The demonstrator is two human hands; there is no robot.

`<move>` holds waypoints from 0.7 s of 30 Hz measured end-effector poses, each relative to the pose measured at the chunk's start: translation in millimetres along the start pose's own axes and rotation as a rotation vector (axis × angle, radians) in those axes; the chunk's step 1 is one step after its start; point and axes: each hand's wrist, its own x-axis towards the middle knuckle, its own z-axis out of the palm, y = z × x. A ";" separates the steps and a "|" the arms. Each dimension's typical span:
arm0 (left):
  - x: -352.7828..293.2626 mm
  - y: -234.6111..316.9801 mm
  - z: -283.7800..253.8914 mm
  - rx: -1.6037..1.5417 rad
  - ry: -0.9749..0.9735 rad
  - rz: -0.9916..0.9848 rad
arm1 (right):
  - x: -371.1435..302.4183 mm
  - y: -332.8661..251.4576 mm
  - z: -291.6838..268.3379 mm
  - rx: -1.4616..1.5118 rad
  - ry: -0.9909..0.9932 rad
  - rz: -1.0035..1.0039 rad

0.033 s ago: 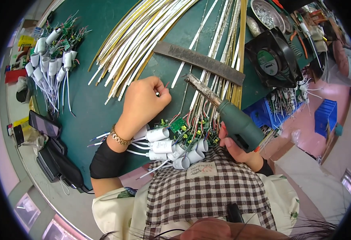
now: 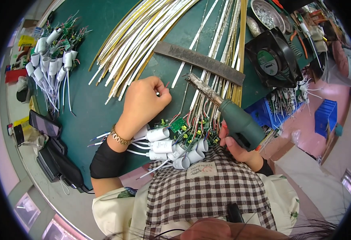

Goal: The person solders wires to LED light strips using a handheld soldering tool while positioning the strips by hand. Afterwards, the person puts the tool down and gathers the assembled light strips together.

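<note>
My left hand (image 2: 145, 100), with a watch at its wrist, is closed above the green table; a thin red wire (image 2: 167, 85) sticks out between thumb and forefinger. What else lies inside the fist is mostly hidden. In my right hand (image 2: 239, 151) is a green soldering gun (image 2: 239, 124), its scorched metal barrel pointing up and left toward the strips. Just below both hands lie several green circuit boards (image 2: 178, 125) with red and white wires, joined to white plastic lamp caps (image 2: 162, 147). Several LED strips (image 2: 215, 48) run away from the boards.
A dark metal bar (image 2: 199, 63) lies across the strips. Further strips (image 2: 143, 44) are fanned out beyond my left hand. A black fan (image 2: 269, 58) stands at right, near a metal dish (image 2: 268, 16). More capped boards (image 2: 51, 60) are heaped at left, above a phone (image 2: 45, 123).
</note>
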 end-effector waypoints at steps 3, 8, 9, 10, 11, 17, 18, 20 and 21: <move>-0.4 1.1 -0.7 -0.004 -0.005 -0.018 | 6.7 -13.7 2.2 0.317 0.150 0.138; 2.1 -2.6 3.3 -0.015 0.027 0.027 | 5.5 -15.9 -0.8 0.425 0.154 0.150; 1.0 -2.2 3.0 -0.016 0.041 0.039 | 5.1 -17.0 -1.9 0.409 0.158 0.146; 0.0 -1.9 2.2 -0.016 0.055 0.050 | 4.1 -16.4 -1.1 0.432 0.165 0.133; -0.3 -1.4 0.9 0.005 0.050 0.047 | 3.3 -16.0 -1.6 0.454 0.171 0.120; -1.3 -2.7 0.1 -0.024 0.047 0.039 | -0.6 -15.0 -3.8 0.430 0.152 0.142; -2.2 -0.7 -1.2 -0.035 0.037 0.023 | -1.2 -16.2 -4.1 0.395 0.149 0.127; -4.8 1.6 -3.4 -0.019 0.040 0.026 | -3.6 -13.7 -4.4 0.402 0.125 0.093; -4.6 2.1 -5.2 -0.015 0.039 0.041 | -4.4 -13.6 -5.5 0.393 0.112 0.061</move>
